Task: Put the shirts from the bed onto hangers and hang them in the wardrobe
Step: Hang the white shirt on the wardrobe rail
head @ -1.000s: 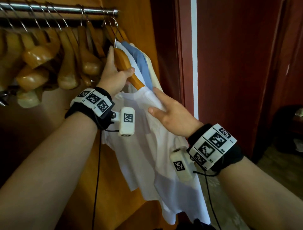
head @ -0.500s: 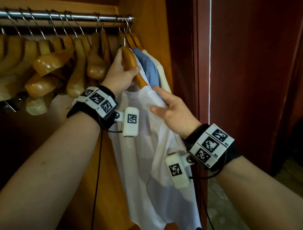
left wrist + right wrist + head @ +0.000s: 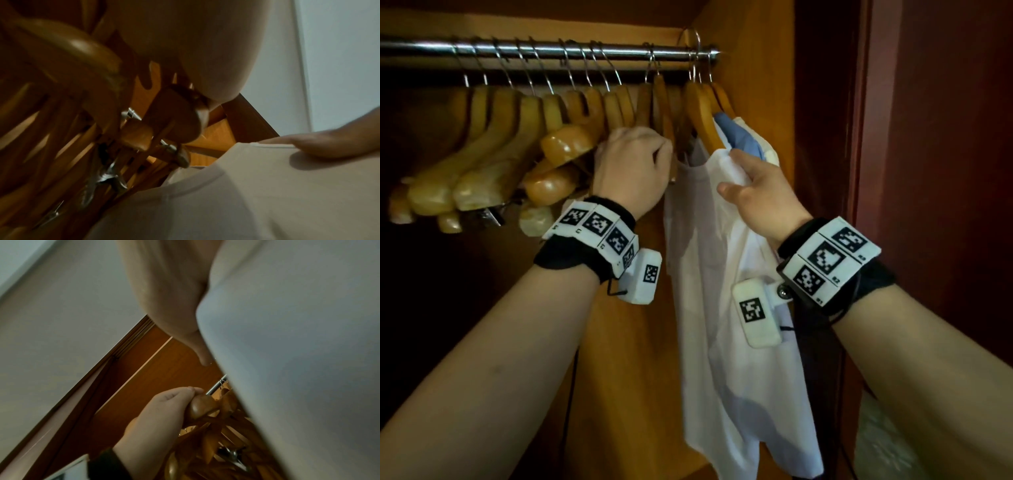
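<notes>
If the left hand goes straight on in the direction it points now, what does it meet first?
Probably nothing new: the left hand already grips the end of an empty wooden hanger. Further on, it would likely push into the other hangers under the rail, though depth is unclear.

I see the orange-brown wooden wardrobe interior [image 3: 750, 102] filling the centre of the head view, its side panel rising at 1 o'clock. A dark red-brown door [image 3: 941, 171] occupies 3 o'clock. At 5 o'clock a small patch of pale patterned floor [image 3: 883, 442] is visible. The left part of the interior, at 9 o'clock, lies in deep shadow. In the right wrist view a pale ceiling [image 3: 61, 321] spans 10 o'clock. Lighting is dim and warm
</notes>
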The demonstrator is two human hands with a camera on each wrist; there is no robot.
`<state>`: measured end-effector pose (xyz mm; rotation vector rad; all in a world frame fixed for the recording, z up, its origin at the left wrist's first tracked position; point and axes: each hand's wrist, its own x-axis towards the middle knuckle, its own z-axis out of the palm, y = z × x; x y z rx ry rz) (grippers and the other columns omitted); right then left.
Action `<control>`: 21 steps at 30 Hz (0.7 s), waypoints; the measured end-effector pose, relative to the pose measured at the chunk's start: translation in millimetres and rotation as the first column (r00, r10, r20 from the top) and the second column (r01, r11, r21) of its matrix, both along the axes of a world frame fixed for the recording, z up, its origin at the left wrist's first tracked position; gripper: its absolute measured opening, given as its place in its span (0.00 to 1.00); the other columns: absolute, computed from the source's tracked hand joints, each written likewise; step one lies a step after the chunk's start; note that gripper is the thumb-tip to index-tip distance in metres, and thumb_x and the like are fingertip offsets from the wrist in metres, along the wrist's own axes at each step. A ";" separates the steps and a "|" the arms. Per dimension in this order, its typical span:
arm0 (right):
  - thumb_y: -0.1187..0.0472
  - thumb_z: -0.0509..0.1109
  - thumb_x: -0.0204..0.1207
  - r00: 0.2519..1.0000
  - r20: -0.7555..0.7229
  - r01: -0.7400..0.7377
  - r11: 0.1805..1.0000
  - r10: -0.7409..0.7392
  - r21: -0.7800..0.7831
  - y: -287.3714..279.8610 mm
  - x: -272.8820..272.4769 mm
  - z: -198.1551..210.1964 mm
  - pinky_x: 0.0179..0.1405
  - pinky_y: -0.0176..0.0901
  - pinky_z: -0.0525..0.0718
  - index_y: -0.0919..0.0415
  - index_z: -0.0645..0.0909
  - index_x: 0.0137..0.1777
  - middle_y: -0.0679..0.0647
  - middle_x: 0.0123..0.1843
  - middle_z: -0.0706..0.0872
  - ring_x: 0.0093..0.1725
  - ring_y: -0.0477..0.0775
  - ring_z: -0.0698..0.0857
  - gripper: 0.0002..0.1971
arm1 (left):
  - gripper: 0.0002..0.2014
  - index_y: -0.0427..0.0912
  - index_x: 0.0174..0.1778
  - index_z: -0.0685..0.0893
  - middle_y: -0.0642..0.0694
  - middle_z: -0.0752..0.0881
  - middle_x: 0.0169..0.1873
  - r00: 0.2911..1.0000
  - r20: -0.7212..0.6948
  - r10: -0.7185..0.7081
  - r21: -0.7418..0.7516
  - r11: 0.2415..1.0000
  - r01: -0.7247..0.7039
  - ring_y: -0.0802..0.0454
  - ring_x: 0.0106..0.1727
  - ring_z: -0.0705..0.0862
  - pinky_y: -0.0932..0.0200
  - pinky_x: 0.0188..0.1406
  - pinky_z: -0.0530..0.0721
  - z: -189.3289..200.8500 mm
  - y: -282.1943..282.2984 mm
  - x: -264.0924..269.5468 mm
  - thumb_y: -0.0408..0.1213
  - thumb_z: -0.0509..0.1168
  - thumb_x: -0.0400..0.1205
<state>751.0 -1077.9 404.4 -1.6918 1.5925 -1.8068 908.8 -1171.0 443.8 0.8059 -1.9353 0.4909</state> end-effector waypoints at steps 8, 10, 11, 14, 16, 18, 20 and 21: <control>0.63 0.65 0.83 0.997 -0.060 0.056 0.998 -0.056 0.004 -27.2 7.0 29.1 0.61 0.25 0.65 0.58 0.62 0.83 0.49 0.82 0.66 0.78 0.50 0.68 0.29 | 0.21 0.45 0.74 0.76 0.45 0.77 0.71 0.999 0.045 0.006 0.203 0.979 -0.015 0.44 0.75 0.68 0.45 0.75 0.66 -6.0 -19.1 4.4 0.35 0.53 0.85; 0.63 0.65 0.84 0.997 -0.057 0.052 0.999 -0.052 0.000 -31.9 7.9 35.1 0.57 0.21 0.61 0.57 0.59 0.84 0.47 0.84 0.61 0.79 0.48 0.65 0.30 | 0.20 0.47 0.76 0.74 0.46 0.79 0.70 0.993 0.068 0.099 0.183 0.977 -0.110 0.42 0.74 0.68 0.41 0.72 0.65 -1.3 -18.5 0.5 0.44 0.53 0.87; 0.63 0.64 0.84 0.997 -0.056 0.055 0.999 -0.055 -0.001 -33.8 9.1 37.2 0.57 0.21 0.60 0.57 0.59 0.84 0.47 0.85 0.59 0.80 0.48 0.64 0.30 | 0.22 0.49 0.77 0.72 0.47 0.80 0.68 0.984 0.098 0.146 0.177 0.971 -0.162 0.42 0.74 0.68 0.39 0.71 0.64 2.1 -18.2 -2.4 0.48 0.53 0.87; 0.65 0.63 0.84 0.997 -0.055 0.055 0.998 -0.055 -0.006 -39.7 10.9 38.4 0.53 0.18 0.57 0.62 0.60 0.83 0.48 0.86 0.57 0.81 0.48 0.61 0.28 | 0.25 0.55 0.82 0.63 0.47 0.83 0.65 0.951 0.256 0.177 0.190 0.955 -0.229 0.43 0.74 0.68 0.38 0.74 0.59 10.4 -22.7 -11.8 0.51 0.51 0.87; 0.66 0.63 0.84 0.998 -0.039 0.051 0.999 -0.051 -0.011 -43.0 9.3 37.1 0.52 0.19 0.59 0.64 0.64 0.81 0.50 0.85 0.60 0.79 0.50 0.64 0.26 | 0.25 0.60 0.83 0.57 0.46 0.81 0.67 0.927 0.346 0.145 0.242 0.941 -0.237 0.44 0.76 0.66 0.37 0.77 0.54 15.1 -25.0 -16.7 0.50 0.50 0.88; 0.66 0.63 0.84 0.998 -0.023 0.053 0.998 -0.054 -0.017 -44.6 7.6 36.9 0.50 0.19 0.59 0.64 0.66 0.80 0.51 0.84 0.62 0.78 0.50 0.66 0.24 | 0.23 0.66 0.81 0.56 0.46 0.78 0.71 0.899 0.416 0.136 0.291 0.917 -0.273 0.44 0.78 0.64 0.37 0.76 0.53 22.6 -21.8 -22.7 0.48 0.49 0.89; 0.65 0.63 0.84 0.998 -0.010 0.055 0.998 -0.055 -0.009 -47.0 4.8 36.6 0.49 0.19 0.59 0.64 0.65 0.81 0.53 0.84 0.63 0.78 0.50 0.66 0.25 | 0.21 0.68 0.79 0.62 0.47 0.76 0.72 0.854 0.492 0.170 0.278 0.899 -0.338 0.43 0.77 0.63 0.35 0.75 0.54 28.7 -14.8 -29.7 0.50 0.47 0.89; 0.65 0.64 0.84 0.998 -0.007 0.060 0.998 -0.060 -0.001 -47.7 3.3 36.7 0.50 0.19 0.60 0.64 0.64 0.81 0.54 0.83 0.65 0.78 0.51 0.66 0.26 | 0.21 0.67 0.78 0.65 0.47 0.76 0.72 0.828 0.525 0.197 0.257 0.891 -0.375 0.42 0.77 0.63 0.34 0.74 0.55 30.3 -11.5 -32.8 0.53 0.46 0.88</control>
